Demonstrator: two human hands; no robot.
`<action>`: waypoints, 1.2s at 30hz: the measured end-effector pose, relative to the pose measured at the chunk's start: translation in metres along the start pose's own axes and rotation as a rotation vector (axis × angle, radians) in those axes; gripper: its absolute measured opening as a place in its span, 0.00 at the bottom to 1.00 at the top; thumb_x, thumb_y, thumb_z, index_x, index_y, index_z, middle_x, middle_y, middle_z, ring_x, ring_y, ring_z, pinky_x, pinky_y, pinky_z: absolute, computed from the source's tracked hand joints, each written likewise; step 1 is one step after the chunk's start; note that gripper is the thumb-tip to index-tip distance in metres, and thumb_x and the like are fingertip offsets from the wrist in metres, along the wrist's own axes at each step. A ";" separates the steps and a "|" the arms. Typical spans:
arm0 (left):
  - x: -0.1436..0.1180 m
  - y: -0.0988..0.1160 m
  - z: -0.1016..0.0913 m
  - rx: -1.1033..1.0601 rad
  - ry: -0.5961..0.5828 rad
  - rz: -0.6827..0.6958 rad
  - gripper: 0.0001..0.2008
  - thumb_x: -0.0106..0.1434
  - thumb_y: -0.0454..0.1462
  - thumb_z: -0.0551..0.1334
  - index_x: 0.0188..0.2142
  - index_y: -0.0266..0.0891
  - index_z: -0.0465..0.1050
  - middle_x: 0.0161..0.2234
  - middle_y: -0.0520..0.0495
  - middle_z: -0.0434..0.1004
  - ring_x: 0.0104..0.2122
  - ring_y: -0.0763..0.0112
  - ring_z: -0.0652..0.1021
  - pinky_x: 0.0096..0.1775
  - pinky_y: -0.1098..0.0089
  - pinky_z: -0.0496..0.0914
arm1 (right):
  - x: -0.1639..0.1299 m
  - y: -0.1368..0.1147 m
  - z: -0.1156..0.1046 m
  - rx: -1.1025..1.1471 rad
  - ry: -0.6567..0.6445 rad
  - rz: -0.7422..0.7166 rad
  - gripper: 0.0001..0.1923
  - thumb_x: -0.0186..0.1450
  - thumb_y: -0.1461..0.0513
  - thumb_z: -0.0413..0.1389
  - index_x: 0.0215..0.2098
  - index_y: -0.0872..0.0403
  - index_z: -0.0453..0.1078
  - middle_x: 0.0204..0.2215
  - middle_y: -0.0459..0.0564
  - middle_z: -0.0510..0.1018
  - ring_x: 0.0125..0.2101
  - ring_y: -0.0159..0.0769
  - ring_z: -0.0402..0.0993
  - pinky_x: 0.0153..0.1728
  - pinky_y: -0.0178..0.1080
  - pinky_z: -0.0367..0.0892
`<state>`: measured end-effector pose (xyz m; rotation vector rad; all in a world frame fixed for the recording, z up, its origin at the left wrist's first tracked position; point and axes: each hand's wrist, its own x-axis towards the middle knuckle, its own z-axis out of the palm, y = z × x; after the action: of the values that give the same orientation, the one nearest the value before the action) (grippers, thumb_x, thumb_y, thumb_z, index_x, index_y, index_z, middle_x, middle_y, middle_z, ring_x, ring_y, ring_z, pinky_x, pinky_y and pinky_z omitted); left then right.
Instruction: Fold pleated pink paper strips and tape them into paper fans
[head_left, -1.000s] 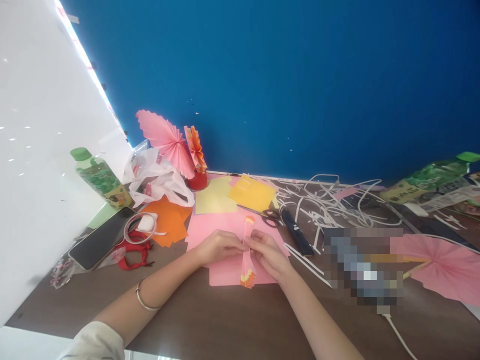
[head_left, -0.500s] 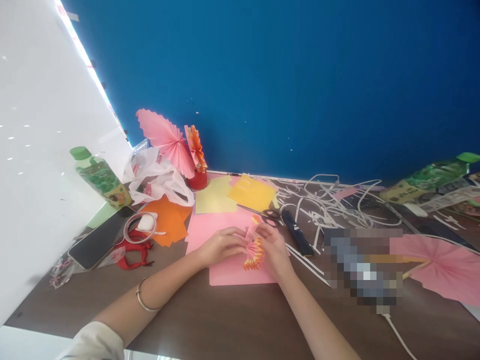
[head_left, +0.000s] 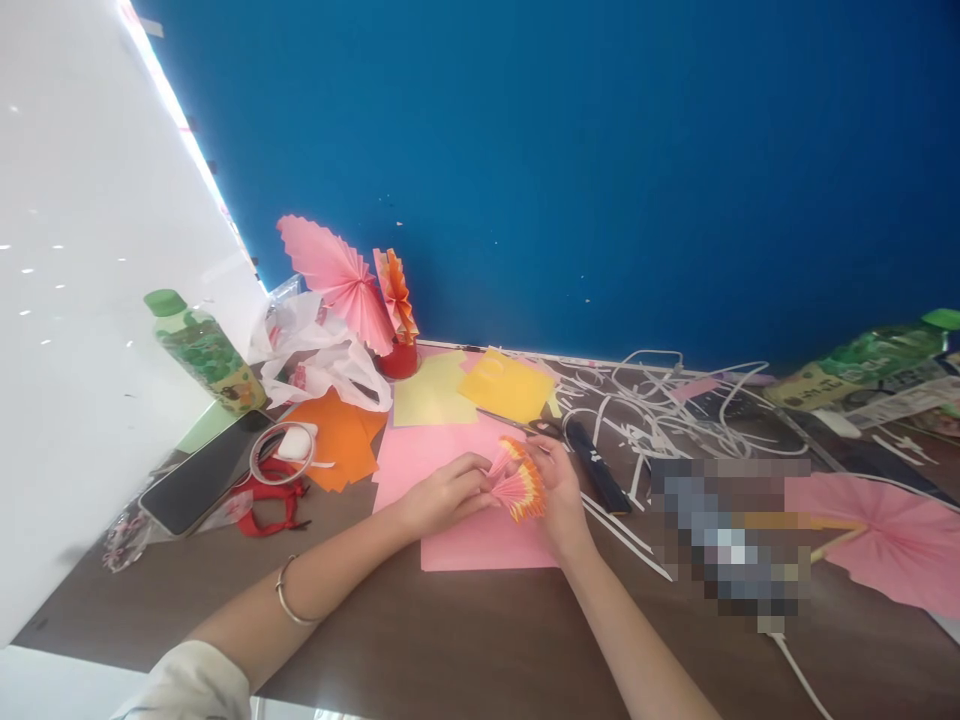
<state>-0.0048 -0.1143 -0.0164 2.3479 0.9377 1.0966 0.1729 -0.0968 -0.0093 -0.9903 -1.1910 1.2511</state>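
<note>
Together the left hand and right hand pinch a small pleated paper fan above the pink sheet, near the scissors.

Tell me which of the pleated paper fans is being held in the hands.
The small pink fan with orange-yellow edges, pinched between the left hand and right hand. The standing fans sit by the wall; the large pink fan lies far right.

The near strip of the desk lies bare between the forearms. Scissors and white paper strips crowd the right side; a phone, tape roll and orange sheets block the left. A bottle stands at the far left.
</note>
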 end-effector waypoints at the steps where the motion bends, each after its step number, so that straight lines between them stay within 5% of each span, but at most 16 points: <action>1: -0.001 -0.001 0.000 0.026 0.015 0.006 0.09 0.64 0.39 0.52 0.33 0.37 0.67 0.39 0.42 0.68 0.39 0.71 0.73 0.40 0.71 0.69 | 0.000 -0.004 -0.001 -0.023 -0.006 -0.040 0.16 0.53 0.55 0.61 0.38 0.50 0.66 0.39 0.52 0.74 0.40 0.41 0.73 0.39 0.42 0.69; 3: -0.003 -0.003 0.002 0.075 0.050 0.003 0.09 0.64 0.39 0.52 0.34 0.37 0.67 0.40 0.42 0.68 0.38 0.71 0.73 0.39 0.71 0.70 | 0.000 -0.011 -0.005 -0.053 -0.066 -0.119 0.16 0.55 0.50 0.58 0.36 0.51 0.69 0.42 0.54 0.73 0.45 0.44 0.70 0.46 0.45 0.66; 6: -0.004 -0.007 0.003 0.127 0.076 -0.020 0.09 0.64 0.39 0.51 0.35 0.37 0.66 0.40 0.43 0.68 0.37 0.70 0.73 0.38 0.70 0.70 | -0.001 -0.019 -0.010 -0.068 -0.279 -0.188 0.30 0.49 0.43 0.59 0.44 0.51 0.67 0.44 0.56 0.72 0.48 0.47 0.68 0.48 0.47 0.65; 8: -0.004 -0.008 0.003 0.141 0.077 -0.015 0.10 0.64 0.39 0.51 0.35 0.37 0.66 0.39 0.43 0.68 0.36 0.71 0.73 0.37 0.70 0.70 | -0.003 -0.020 -0.010 -0.111 -0.348 -0.207 0.36 0.45 0.47 0.64 0.48 0.49 0.64 0.45 0.55 0.71 0.48 0.47 0.68 0.47 0.45 0.67; 12: -0.001 -0.006 0.001 0.129 0.092 0.010 0.09 0.64 0.39 0.52 0.33 0.36 0.67 0.39 0.43 0.68 0.36 0.71 0.73 0.37 0.70 0.70 | -0.006 -0.017 -0.006 -0.202 -0.239 -0.236 0.27 0.48 0.60 0.66 0.44 0.49 0.63 0.41 0.52 0.71 0.44 0.40 0.70 0.45 0.41 0.69; 23: 0.003 -0.013 -0.001 -0.023 0.115 0.066 0.07 0.62 0.37 0.57 0.37 0.38 0.71 0.38 0.44 0.71 0.42 0.69 0.74 0.43 0.69 0.71 | -0.004 -0.025 -0.009 -0.162 -0.115 -0.234 0.19 0.51 0.61 0.64 0.39 0.49 0.65 0.33 0.48 0.72 0.36 0.35 0.72 0.39 0.38 0.70; 30: 0.000 -0.019 0.001 0.045 0.222 -0.020 0.09 0.63 0.37 0.55 0.39 0.38 0.71 0.40 0.43 0.73 0.40 0.69 0.76 0.41 0.67 0.73 | -0.006 -0.028 -0.005 -0.296 -0.263 -0.311 0.06 0.53 0.62 0.62 0.29 0.51 0.70 0.28 0.49 0.75 0.32 0.36 0.72 0.36 0.40 0.71; 36: -0.001 -0.023 0.001 0.072 0.227 0.018 0.09 0.63 0.38 0.55 0.38 0.38 0.73 0.38 0.44 0.74 0.36 0.70 0.77 0.38 0.69 0.73 | -0.012 -0.027 -0.005 -0.357 -0.243 -0.369 0.05 0.54 0.63 0.61 0.30 0.51 0.70 0.28 0.50 0.76 0.32 0.39 0.73 0.36 0.44 0.70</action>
<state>-0.0137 -0.0990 -0.0310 2.3276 1.0515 1.3802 0.1825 -0.1108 0.0157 -0.8320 -1.7428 0.8974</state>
